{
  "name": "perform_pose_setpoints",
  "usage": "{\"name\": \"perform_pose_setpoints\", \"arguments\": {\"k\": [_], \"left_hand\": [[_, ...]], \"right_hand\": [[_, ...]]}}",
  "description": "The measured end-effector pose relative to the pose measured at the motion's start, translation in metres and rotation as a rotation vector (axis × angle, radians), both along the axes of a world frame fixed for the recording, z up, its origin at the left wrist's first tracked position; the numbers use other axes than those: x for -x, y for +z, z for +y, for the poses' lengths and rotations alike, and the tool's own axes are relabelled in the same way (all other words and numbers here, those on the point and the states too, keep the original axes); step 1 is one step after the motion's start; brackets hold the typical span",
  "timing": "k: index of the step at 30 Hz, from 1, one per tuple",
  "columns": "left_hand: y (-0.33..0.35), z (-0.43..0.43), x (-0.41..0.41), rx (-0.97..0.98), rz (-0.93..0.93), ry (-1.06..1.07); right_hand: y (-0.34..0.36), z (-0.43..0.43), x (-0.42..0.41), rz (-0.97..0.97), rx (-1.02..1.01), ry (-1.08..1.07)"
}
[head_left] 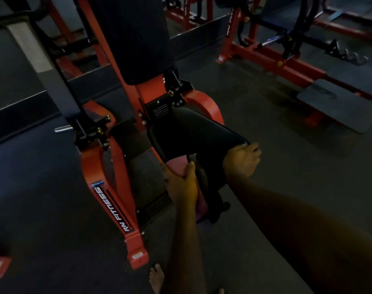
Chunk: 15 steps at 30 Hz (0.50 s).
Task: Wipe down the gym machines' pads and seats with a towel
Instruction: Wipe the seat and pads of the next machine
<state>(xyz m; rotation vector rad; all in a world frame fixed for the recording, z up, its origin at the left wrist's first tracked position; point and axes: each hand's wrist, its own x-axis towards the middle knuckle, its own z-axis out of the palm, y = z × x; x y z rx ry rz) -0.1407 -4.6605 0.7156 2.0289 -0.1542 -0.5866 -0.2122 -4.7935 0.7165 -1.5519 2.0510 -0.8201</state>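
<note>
Towel point(177, 166), a pink one, lies on the front edge of the black seat point(187, 132). The left hand point(182, 183) grips it with fingers and thumb closed around the cloth, and the rest hangs down below that edge. The right hand point(242, 159) holds the near corner of the seat, fingers curled over it. I think the hanging end may drag on the floor point(265, 124) and carry dirt back to the seat. The dim light may also hide missed spots.

Head camera looks steeply down, close above seat point(193, 132).
</note>
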Motion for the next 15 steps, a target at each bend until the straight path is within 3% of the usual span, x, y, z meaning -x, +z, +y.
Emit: {"name": "perform_pose_setpoints", "arguments": {"k": [4, 6, 8, 10, 13, 15], "left_hand": [[0.006, -0.027, -0.050, 0.079, 0.070, 0.061], [-0.019, -0.042, -0.086, 0.019, 0.117, 0.087], [0.004, -0.045, -0.089, -0.071, 0.258, 0.128], [0.024, -0.042, -0.062, -0.042, 0.379, 0.190], [0.035, -0.032, -0.020, -0.145, 0.186, 0.242], [0.028, -0.028, -0.016, -0.073, 0.113, 0.134]], "right_hand": [[-0.002, -0.003, 0.000, -0.031, -0.035, -0.014], [-0.002, -0.005, -0.001, -0.071, -0.067, -0.047], [-0.002, -0.006, -0.001, -0.082, -0.063, -0.040], [-0.003, -0.006, -0.001, -0.089, -0.069, -0.046], [-0.004, -0.005, -0.001, -0.076, -0.083, -0.049], [-0.003, -0.005, -0.003, -0.072, -0.080, -0.062]]}}
